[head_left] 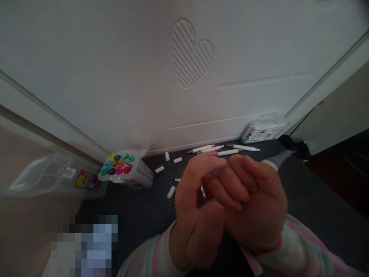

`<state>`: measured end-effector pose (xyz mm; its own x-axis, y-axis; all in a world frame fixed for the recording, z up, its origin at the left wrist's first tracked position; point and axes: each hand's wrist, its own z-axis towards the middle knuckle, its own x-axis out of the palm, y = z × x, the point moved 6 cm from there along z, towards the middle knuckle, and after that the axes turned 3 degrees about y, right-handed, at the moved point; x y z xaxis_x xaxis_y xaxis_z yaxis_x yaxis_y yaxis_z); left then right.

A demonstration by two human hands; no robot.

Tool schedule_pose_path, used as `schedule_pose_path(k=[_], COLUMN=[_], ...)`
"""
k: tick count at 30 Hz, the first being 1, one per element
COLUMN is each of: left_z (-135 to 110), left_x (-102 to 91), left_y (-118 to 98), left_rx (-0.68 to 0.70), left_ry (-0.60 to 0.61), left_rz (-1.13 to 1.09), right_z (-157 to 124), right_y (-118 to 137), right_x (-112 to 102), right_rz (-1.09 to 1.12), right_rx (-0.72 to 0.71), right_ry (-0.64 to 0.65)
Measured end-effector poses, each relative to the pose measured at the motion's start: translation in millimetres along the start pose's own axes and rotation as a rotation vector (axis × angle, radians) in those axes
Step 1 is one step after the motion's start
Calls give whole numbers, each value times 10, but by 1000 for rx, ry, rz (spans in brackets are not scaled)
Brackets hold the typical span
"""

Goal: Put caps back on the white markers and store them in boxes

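My left hand [198,215] is raised over the dark tabletop, its fingers bent in a curve and the thumb apart from them. I see nothing held in that gap. Against its fingertips rests my right hand [256,204], fingers curled into the palm; whatever is inside, if anything, is hidden. Behind the hands lie several white markers [240,147]. Small white marker caps [171,191] with coloured ends are scattered to the left. A translucent, tapered object with a white collar [278,159] shows just beyond my right hand, partly covered by it.
A clear case of markers with coloured ends [138,175] stands at the left, beside a transparent lid [43,179]. Another pack of markers [265,129] leans at the back right. A white panel with a heart relief [190,54] rises behind the dark table [323,207]. The lower left is pixelated.
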<state>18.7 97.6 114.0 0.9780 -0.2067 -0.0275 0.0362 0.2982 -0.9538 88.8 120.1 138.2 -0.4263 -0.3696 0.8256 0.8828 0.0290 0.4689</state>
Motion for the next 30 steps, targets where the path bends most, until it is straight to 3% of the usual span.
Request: schedule_pose_path(k=[3, 8, 10, 12, 16, 19, 21, 24, 27, 30], left_z=[12, 164, 238, 292, 336, 330, 322, 331, 359, 389], left_x=[-11, -16, -76, -134, -152, -104, -97, -173, -363, -592], left_y=[-60, 75, 80, 19, -71, -34, -32, -60, -54, 37], left_rx=[165, 124, 123, 163, 175, 84, 57, 37, -20, -118], left_ry=[-60, -52, -68, -64, 73, 223, 250, 203, 83, -87], left_rz=[-10, -74, 5, 228, 602, 615, 599, 552, 461, 218], right_z=[1, 107, 171, 222, 267, 270, 260, 255, 289, 322], right_y=[-19, -45, -10, 83, 208, 151, 69, -2, 43, 58], right_x=[-14, -86, -169, -268, -406, -405, -385, -364, -344, -366], right_rz=[-21, -130, -247, -399, -717, -871, -915, -986, -1041, -1334], right_rx=[13, 20, -4, -77, -117, -48, 26, 108, 98, 172], right_ry=[-25, -4, -49, -124, -204, -106, -26, 39, 90, 202])
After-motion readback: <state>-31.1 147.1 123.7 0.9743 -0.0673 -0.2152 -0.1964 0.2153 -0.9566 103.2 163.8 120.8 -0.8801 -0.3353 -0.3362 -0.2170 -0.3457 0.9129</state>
